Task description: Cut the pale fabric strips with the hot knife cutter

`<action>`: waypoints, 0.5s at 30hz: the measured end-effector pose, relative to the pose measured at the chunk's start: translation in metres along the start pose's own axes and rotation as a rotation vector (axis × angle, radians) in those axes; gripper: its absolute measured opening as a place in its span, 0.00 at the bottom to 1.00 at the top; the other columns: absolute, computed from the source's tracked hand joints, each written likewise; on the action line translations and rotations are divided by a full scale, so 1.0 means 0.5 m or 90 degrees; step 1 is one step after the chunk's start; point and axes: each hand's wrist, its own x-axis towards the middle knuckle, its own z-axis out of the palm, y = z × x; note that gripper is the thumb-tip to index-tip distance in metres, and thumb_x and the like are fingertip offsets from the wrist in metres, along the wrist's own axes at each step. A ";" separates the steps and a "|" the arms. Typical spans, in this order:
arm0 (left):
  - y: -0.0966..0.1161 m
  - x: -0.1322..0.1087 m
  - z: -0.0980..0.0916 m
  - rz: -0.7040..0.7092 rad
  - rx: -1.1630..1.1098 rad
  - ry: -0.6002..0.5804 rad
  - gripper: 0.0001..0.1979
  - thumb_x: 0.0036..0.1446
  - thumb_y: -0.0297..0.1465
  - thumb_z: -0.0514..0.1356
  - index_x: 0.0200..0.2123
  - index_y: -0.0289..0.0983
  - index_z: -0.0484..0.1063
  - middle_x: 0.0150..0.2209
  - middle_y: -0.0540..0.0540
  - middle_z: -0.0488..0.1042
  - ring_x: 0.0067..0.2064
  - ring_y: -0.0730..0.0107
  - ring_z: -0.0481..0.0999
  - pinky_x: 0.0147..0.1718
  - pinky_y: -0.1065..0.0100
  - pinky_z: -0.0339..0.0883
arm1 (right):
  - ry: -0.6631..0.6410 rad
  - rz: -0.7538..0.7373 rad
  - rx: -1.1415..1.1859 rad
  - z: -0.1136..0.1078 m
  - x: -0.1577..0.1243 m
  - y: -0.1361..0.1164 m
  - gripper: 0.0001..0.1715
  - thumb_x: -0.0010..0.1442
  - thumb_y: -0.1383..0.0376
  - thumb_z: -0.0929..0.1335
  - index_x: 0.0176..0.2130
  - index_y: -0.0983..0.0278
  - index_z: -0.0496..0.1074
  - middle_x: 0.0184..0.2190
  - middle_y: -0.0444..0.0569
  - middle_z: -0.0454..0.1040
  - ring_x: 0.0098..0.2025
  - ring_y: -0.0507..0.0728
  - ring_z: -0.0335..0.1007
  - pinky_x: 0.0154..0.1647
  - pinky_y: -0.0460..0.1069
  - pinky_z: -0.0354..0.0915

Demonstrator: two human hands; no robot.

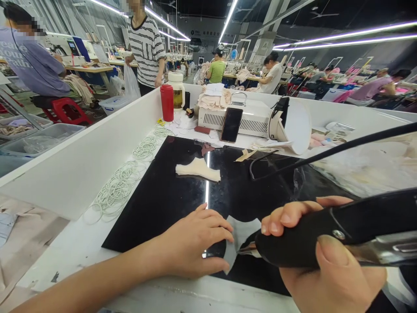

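Observation:
My left hand (pixel 192 243) lies over the black glossy board (pixel 153 200), fingers apart. Its fingertips touch the left edge of a small grey cloth piece (pixel 243 230). Wrapped around a black-handled tool (pixel 293 245) with a metal tip, my right hand (pixel 345 282) is closed at the lower right. The tip reaches the lower part of the grey piece; whether it presses on it I cannot tell. Farther back on the board sits a cream cut piece (pixel 198 169), apart from both hands.
Pale green elastic loops (pixel 120 187) line the left side by a white low wall (pixel 81 178). Behind the board stand a phone (pixel 231 124), a white vented box (pixel 254 119) and a red cup (pixel 167 103). A black cable (pixel 332 150) arches across the right. Co-workers are beyond.

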 end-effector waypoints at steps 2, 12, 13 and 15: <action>-0.002 -0.001 0.002 0.007 0.005 0.000 0.21 0.59 0.36 0.70 0.54 0.43 0.75 0.60 0.47 0.74 0.63 0.57 0.69 0.72 0.46 0.39 | -0.011 0.016 -0.004 -0.004 -0.003 -0.006 0.28 0.44 0.55 0.82 0.41 0.57 0.72 0.23 0.39 0.75 0.22 0.54 0.70 0.22 0.51 0.74; 0.001 -0.001 -0.001 0.018 0.015 -0.007 0.22 0.58 0.36 0.70 0.55 0.42 0.74 0.59 0.45 0.74 0.64 0.55 0.69 0.72 0.43 0.40 | -0.090 0.068 0.001 -0.018 -0.035 -0.013 0.25 0.50 0.54 0.81 0.44 0.54 0.71 0.26 0.41 0.75 0.23 0.56 0.72 0.24 0.53 0.74; 0.001 -0.001 -0.001 0.018 0.015 -0.008 0.21 0.58 0.36 0.70 0.55 0.43 0.74 0.60 0.45 0.74 0.64 0.54 0.69 0.72 0.43 0.40 | -0.092 0.072 -0.005 -0.017 -0.036 -0.013 0.24 0.52 0.54 0.80 0.44 0.54 0.71 0.26 0.41 0.76 0.24 0.57 0.73 0.24 0.54 0.74; 0.001 -0.001 -0.002 0.021 0.015 -0.008 0.21 0.58 0.36 0.70 0.55 0.43 0.75 0.60 0.45 0.74 0.64 0.54 0.69 0.71 0.42 0.40 | -0.105 0.082 -0.012 -0.017 -0.036 -0.016 0.22 0.53 0.55 0.80 0.43 0.54 0.71 0.26 0.42 0.76 0.24 0.57 0.73 0.25 0.55 0.74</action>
